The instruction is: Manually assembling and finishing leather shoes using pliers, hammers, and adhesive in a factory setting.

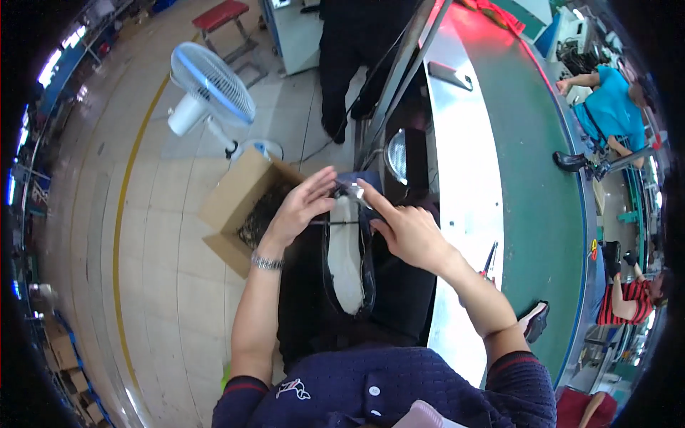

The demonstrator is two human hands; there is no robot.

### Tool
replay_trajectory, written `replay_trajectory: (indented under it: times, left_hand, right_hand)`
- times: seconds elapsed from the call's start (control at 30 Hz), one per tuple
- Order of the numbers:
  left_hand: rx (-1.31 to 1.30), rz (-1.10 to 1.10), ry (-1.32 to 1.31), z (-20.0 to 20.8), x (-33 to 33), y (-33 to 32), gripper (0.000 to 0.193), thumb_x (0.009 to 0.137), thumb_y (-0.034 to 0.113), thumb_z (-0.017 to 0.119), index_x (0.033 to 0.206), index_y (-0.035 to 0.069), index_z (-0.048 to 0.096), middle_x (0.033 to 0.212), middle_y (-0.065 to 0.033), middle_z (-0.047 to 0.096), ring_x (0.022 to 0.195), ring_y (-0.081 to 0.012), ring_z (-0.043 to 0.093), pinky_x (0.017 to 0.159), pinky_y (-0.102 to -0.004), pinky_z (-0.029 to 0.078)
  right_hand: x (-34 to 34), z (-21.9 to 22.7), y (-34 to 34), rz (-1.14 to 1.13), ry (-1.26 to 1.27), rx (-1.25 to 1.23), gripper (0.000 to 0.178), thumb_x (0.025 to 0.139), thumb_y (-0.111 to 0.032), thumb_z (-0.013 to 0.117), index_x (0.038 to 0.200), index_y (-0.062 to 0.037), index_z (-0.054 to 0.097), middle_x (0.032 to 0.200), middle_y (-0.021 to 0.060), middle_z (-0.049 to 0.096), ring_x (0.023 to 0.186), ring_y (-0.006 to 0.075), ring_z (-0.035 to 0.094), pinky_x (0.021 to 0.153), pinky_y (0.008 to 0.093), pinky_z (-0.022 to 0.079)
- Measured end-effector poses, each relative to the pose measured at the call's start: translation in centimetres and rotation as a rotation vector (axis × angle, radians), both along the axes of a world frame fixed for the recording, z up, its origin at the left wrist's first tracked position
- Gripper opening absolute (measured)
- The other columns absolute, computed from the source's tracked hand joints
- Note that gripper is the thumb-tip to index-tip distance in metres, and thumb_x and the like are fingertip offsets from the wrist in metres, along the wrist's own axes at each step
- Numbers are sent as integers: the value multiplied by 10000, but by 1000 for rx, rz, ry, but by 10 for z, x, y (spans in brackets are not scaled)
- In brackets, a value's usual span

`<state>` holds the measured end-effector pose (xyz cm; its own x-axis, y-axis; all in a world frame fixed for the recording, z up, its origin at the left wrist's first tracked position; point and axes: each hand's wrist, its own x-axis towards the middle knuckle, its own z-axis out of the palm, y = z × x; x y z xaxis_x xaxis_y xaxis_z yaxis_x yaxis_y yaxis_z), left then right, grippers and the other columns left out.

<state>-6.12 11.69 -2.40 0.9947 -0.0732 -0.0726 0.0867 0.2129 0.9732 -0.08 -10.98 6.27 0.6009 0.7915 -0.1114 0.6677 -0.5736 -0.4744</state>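
Observation:
A dark shoe upper (368,274) lies lengthwise over my lap, its long white underside (346,264) facing up. A thin dark strip crosses it near the far end. Something small and shiny (353,191) sits at that far end; its kind cannot be made out. My left hand (300,208) is at the left of this end, fingers stretched out and nothing seen in them. From the right, my right hand (408,232) reaches in with its index finger extended to the shiny spot. Its thumb is apart from that finger, near the shoe's edge, and the other fingers are curled.
An open cardboard box (239,207) holding dark stringy material stands left. Beyond it is a fan (210,85). At right, a metal ledge (467,192) with scissors (489,262) borders a green belt (535,185) carrying shoes (535,321). Other people work across it; another stands ahead.

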Motion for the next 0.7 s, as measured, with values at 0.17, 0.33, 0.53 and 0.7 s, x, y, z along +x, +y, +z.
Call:
replay_trajectory:
  times: [0.17,0.33,0.53,0.7]
  left_hand:
    - [-52,268,-377,98,-27,5,526,882,221,628,1335,8,469,1430,-176,417,1350,-255,379,1084,-386,317]
    - [-153,-55,-1093,206,-60,-36,332,910,392,590,1156,168,593,1349,-319,411,1326,-407,362,954,-576,417]
    - [-118,-48,-1190,224,-102,-42,309,927,377,564,1140,154,591,1239,-282,468,1174,-389,437,888,-565,445]
    - [-201,-104,-1238,222,-138,-41,290,944,361,539,1125,140,589,1128,-246,525,1022,-371,512,823,-554,472]
  right_hand:
    - [5,-44,-74,-693,229,221,599,894,-121,584,1432,-120,321,913,297,645,831,467,638,690,501,494]
    - [36,-129,-176,-847,-123,131,687,897,-137,571,1483,-124,213,1073,307,626,985,440,628,863,446,473]
    - [34,-197,-222,-797,-247,63,757,780,-75,680,1447,-54,322,1184,282,533,1085,426,517,955,455,391]
    - [12,-222,-272,-720,-515,192,603,822,-69,634,1382,-15,414,1299,246,514,1180,357,513,991,426,417]
